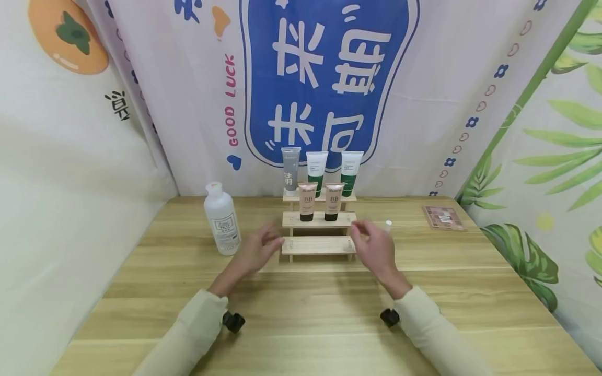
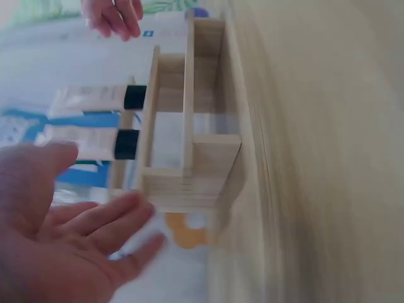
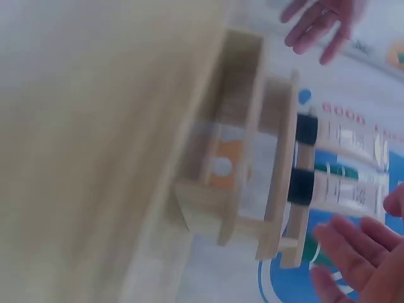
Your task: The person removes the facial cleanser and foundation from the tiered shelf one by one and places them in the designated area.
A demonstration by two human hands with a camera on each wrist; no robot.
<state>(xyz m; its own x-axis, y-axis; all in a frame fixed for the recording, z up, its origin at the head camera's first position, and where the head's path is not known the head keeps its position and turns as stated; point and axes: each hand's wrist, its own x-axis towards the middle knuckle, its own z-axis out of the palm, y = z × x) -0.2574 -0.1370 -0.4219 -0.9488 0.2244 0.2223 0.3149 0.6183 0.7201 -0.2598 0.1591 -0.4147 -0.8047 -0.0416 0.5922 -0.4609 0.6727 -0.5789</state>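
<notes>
Bright, diffuse light; soft shadow beside the wooden stand [image 1: 320,245], towards the table's [image 1: 301,324] far edge. Wrist views hazy, blurred.

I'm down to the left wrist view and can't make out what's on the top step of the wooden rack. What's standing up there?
Observer: In the head view, three tubes stand in a row on the top step of the rack.
Operator: Thanks. And further right, well past the right hand, is there anything near the back of the table?
Observer: Yes, a flat pinkish case lies there, near the back right corner.
</notes>
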